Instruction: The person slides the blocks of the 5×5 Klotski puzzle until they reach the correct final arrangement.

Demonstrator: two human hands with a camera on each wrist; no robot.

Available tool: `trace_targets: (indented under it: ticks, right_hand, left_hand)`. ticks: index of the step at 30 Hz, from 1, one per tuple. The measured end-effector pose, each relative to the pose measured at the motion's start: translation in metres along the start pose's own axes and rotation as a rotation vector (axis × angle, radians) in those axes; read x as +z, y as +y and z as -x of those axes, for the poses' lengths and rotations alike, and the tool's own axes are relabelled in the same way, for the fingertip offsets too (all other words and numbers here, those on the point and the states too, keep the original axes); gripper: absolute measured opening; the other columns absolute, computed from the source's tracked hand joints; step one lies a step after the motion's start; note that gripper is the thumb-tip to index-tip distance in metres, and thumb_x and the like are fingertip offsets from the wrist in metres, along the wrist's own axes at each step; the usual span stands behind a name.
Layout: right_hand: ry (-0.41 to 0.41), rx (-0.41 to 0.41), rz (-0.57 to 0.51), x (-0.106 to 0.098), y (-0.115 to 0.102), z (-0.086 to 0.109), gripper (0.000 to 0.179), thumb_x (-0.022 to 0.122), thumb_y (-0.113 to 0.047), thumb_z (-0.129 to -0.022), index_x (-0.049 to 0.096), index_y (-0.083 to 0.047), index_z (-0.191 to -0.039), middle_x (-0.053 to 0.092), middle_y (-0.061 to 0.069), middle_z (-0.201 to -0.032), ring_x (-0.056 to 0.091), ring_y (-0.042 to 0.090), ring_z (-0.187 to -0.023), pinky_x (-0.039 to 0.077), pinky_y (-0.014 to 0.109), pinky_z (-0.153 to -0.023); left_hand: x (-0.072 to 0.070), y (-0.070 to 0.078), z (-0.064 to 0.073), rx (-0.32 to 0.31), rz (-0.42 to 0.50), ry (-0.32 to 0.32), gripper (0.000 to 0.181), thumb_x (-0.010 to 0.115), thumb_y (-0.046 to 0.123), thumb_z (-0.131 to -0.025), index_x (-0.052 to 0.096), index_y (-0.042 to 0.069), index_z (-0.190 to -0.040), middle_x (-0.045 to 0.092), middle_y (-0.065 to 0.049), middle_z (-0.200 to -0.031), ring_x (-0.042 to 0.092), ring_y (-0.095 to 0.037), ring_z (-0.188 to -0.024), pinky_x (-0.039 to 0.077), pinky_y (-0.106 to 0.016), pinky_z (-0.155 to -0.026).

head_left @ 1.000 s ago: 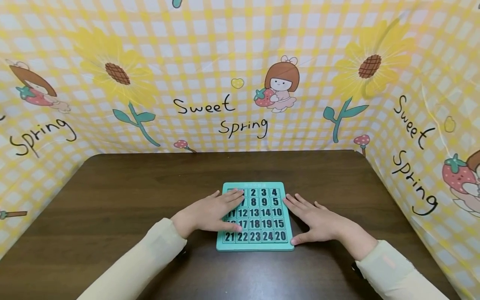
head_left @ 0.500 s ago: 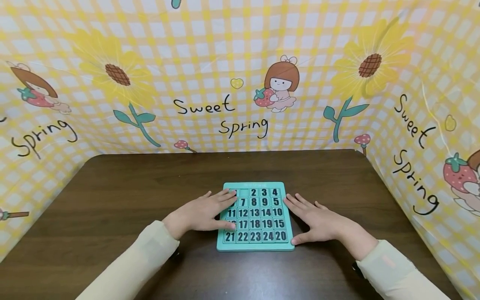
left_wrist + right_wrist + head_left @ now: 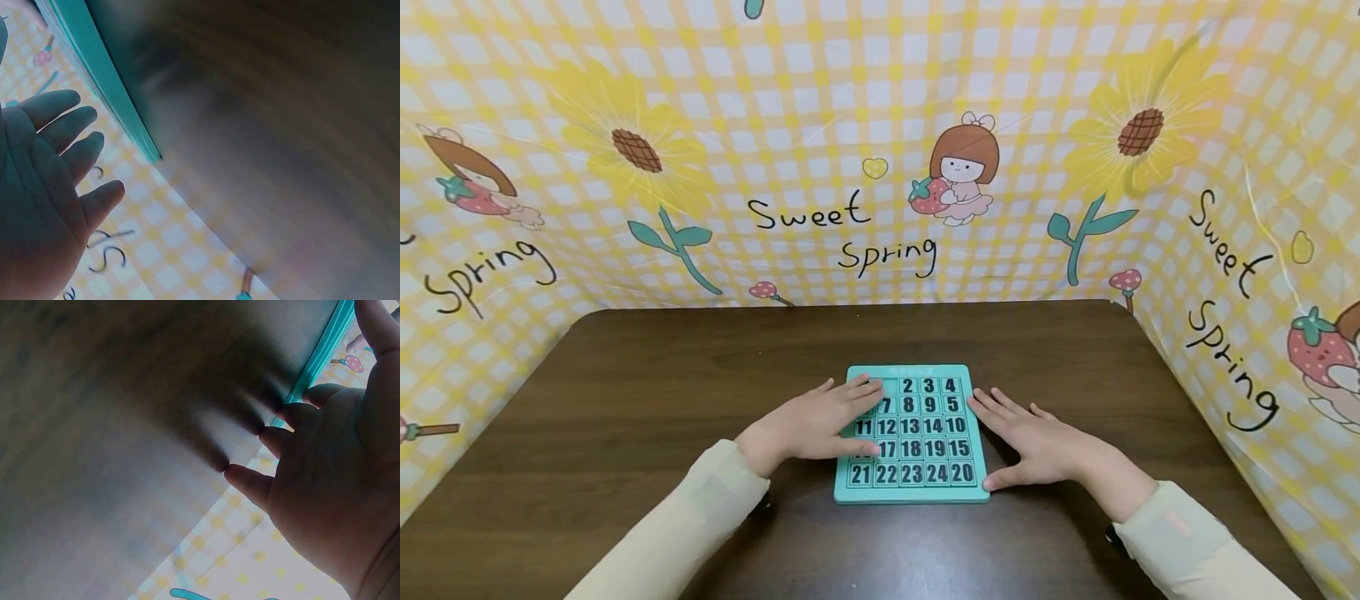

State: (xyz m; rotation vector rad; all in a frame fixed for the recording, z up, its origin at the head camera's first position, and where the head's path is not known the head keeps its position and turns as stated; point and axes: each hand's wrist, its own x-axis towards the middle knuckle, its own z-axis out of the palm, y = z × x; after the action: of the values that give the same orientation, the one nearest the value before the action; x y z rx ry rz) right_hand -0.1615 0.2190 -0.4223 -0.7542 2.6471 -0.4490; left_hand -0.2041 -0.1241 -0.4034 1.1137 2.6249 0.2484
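A teal number sliding puzzle [image 3: 911, 492] lies flat on the dark wooden table, its black-numbered tiles in rows. The top row shows a bare slot just left of the 2. My left hand [image 3: 816, 423] is over the puzzle's left side with fingers extended, covering tiles at the upper left, its thumb over the 16. In the left wrist view this hand [image 3: 44, 169] shows its palm, raised above the table beside the puzzle's teal side [image 3: 115, 87]. At the right edge, my right hand [image 3: 1037, 442] lies spread, fingertips and thumb against the frame. The right wrist view shows its fingertips on the tabletop.
The brown wooden table [image 3: 700, 358] extends on all sides of the puzzle. Yellow checked cloth [image 3: 805, 125] printed with flowers and cartoon figures hangs behind the table and along both sides.
My left hand drew back leftward, baring the slot beside the 1, then came slightly right over the puzzle again, now covering the 1. The right hand stays in place.
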Motion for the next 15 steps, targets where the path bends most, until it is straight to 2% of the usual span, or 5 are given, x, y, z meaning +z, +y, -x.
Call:
trace_targets:
  ticks: [3,8,15]
  right_hand:
    - [0.001,0.001,-0.001,0.000,0.001,0.000,0.111,0.067,-0.070,-0.080,0.010,-0.022,-0.162,0.007,0.000,-0.169,0.004,0.029,-0.157,0.016,0.073,-0.114]
    - [0.002,0.005,0.002,0.000,0.002,-0.001,0.111,0.067,-0.071,-0.079,0.011,-0.021,-0.162,0.007,0.000,-0.169,0.005,0.030,-0.157,0.016,0.073,-0.114]
    - [-0.001,-0.001,0.007,0.000,0.003,-0.001,0.111,0.066,-0.071,-0.079,0.010,-0.022,-0.162,0.007,-0.001,-0.169,0.005,0.029,-0.157,0.016,0.073,-0.114]
  left_hand:
    - [0.001,0.007,-0.008,0.026,-0.015,-0.016,0.087,0.048,0.068,-0.094,0.025,0.015,-0.159,0.021,-0.002,-0.167,0.013,-0.024,-0.156,0.018,-0.061,-0.121]
    - [0.003,0.016,-0.020,0.032,-0.022,-0.051,0.086,0.048,0.068,-0.094,0.023,0.019,-0.160,0.018,0.003,-0.168,0.010,-0.019,-0.156,0.018,-0.058,-0.122]
    - [0.003,0.022,-0.028,0.038,-0.051,-0.077,0.087,0.046,0.070,-0.093,0.022,0.019,-0.160,0.016,0.001,-0.168,0.010,-0.019,-0.156,0.018,-0.057,-0.122]
